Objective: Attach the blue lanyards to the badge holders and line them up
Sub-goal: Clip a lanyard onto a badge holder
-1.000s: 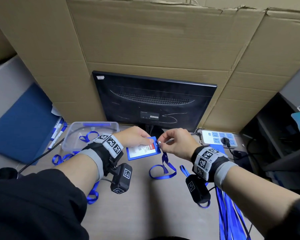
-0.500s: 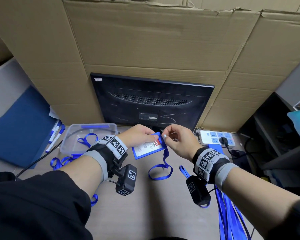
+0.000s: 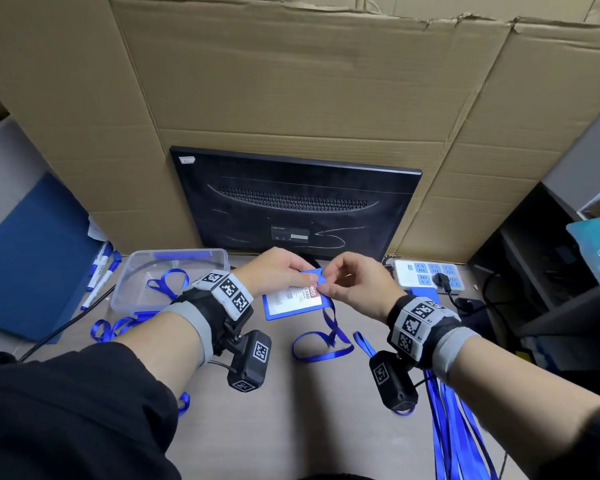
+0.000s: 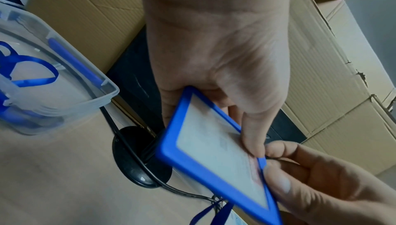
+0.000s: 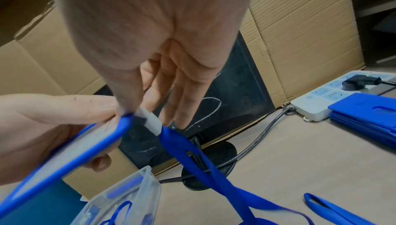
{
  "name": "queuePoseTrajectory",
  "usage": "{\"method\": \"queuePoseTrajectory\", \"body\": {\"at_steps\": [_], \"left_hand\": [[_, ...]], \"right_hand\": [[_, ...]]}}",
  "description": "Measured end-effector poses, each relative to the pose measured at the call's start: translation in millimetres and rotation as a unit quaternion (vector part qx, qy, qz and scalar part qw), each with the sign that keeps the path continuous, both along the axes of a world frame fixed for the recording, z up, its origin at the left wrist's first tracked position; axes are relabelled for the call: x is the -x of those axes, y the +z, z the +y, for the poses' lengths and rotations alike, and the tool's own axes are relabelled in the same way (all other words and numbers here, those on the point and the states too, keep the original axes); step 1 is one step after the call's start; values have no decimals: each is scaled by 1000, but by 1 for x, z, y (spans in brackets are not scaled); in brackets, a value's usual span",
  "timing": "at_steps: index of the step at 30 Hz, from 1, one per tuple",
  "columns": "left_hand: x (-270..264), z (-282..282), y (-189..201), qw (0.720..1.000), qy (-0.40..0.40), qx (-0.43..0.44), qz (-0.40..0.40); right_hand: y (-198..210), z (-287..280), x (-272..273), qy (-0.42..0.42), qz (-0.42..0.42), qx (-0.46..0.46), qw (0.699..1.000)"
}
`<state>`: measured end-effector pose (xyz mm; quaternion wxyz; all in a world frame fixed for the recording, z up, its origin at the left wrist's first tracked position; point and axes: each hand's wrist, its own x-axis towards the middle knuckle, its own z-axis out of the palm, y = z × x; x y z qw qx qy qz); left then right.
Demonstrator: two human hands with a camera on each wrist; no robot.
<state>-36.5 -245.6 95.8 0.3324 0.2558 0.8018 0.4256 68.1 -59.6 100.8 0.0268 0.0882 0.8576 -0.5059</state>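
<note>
The left hand [image 3: 274, 271] pinches a blue badge holder [image 3: 291, 301]; its card reads "CARD". The right hand [image 3: 357, 285] fingers [image 5: 130, 93] pinch the lanyard [image 3: 326, 341] clip [image 5: 150, 120] at its top edge.

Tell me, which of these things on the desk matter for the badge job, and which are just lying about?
Part of the job:
- badge holder, gripped by the left hand
- blue lanyard, its clip end pinched by the right hand
- spare lanyards
- stack of holders
- clear tub holding a lanyard

Just lying about:
- monitor
- power strip
- markers
- cardboard
</note>
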Motion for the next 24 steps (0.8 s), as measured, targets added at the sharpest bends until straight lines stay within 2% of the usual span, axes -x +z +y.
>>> {"method": "queuePoseTrajectory", "body": {"at_steps": [2,5,7,10,12,14,16,19,20,22,24], "left_hand": [[1,0,4,999,-32,3,9],[1,2,9,999,-24,-27,37],[3,5,11,996,28,-37,78],[6,7,10,986,126,-44,104],[7,9,7,977,176,-61,101],[6,14,7,974,208,-77,48],[4,19,7,977,179,-86,-75],[-5,26,1,972,19,-80,-220],[-8,30,-4,969,-7,-75,-237],[-12,37,-12,975,1,-53,-216],[-5,36,-24,991,50,20,-124]], "right_hand": [[4,1,1,19,-41,28,999],[4,1,5,70,-110,-7,991],[-1,2,9,71,-119,19,990],[-7,2,12,43,-107,130,985],[-10,3,13,14,-98,165,981],[-14,3,13,-40,-86,203,975],[-16,6,14,-81,-67,272,957],[-17,14,18,-96,-43,365,925],[-18,17,19,-101,-39,372,922],[-21,25,21,-136,-34,365,920],[-26,36,22,-201,-35,314,927]]}}
